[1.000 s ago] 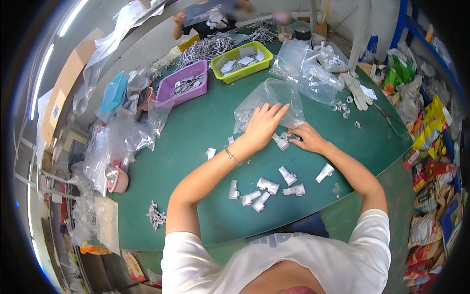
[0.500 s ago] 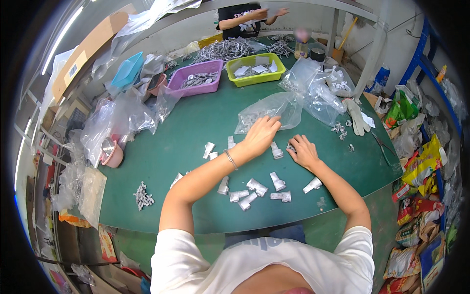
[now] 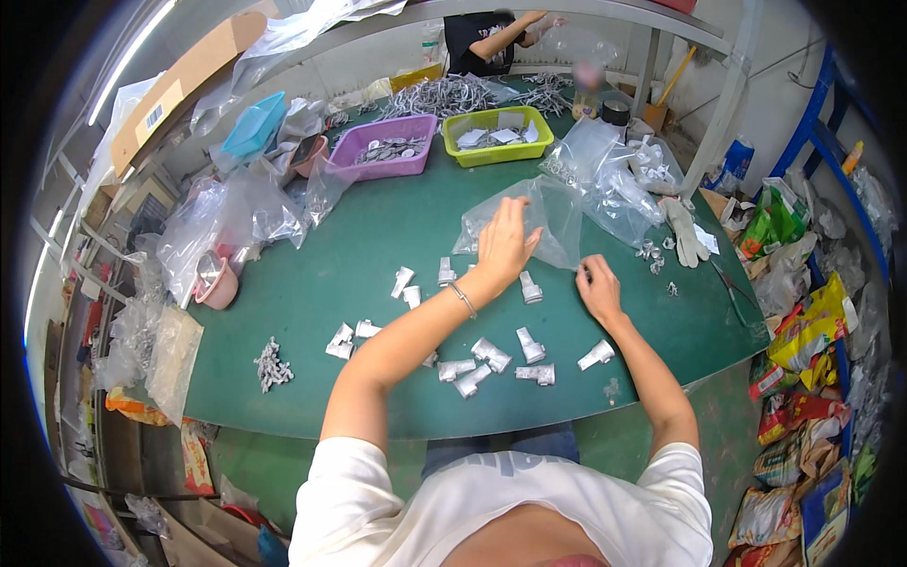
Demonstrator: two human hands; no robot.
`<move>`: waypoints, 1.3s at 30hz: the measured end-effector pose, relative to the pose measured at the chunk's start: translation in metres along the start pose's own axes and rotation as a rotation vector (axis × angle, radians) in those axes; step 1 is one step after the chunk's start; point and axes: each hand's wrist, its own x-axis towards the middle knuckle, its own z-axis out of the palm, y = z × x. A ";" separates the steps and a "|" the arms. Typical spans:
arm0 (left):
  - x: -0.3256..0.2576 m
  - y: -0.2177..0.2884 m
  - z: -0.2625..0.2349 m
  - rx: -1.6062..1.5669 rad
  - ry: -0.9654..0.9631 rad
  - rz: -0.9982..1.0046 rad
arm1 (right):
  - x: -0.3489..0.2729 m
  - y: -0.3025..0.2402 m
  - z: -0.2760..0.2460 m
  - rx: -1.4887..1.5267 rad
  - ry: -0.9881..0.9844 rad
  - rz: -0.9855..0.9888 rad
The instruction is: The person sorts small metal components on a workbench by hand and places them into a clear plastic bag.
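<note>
While your left hand [image 3: 505,244] lies flat with fingers spread on the clear plastic bag [image 3: 534,215] in the middle of the green table [image 3: 378,236], your right hand [image 3: 598,288] rests on the tabletop just beside the bag's near right corner, fingers curled inward; whether it pinches anything is too small to tell. The bag lies slack and looks nearly flat (its contents, if any, cannot be made out).

Small silver metal parts [image 3: 529,345] lie loose on the table between your forearms and to your left, none in a container. A separate little cluster of grey parts [image 3: 271,364] sits well apart near the left edge.

Look at the far side: a purple bin [image 3: 389,151] holds a shallow layer of grey metal pieces, and just beside it a yellow-green bin [image 3: 496,137] holds a few pale flat pieces and some metal bits. Behind both, a heap of silvery wire-like parts [image 3: 444,94] lies directly on the table. A pink bowl [image 3: 215,282] sits at the left among crumpled plastic bags [image 3: 208,222], its contents hidden. More clear bags [image 3: 614,175], some with small pale items inside, lie to the right of yours, near a work glove [image 3: 682,227]. Another person's arm [image 3: 501,33] shows at the far end.
</note>
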 end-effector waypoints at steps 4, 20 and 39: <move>0.000 0.004 0.012 -0.113 0.119 -0.253 | 0.013 0.021 -0.009 0.868 0.133 0.850; -0.001 0.008 0.022 -0.584 0.136 -0.334 | 0.154 -0.044 0.049 1.324 -0.317 1.153; 0.040 -0.062 0.080 -0.674 0.432 -0.721 | 0.141 -0.026 0.022 0.234 -0.030 0.242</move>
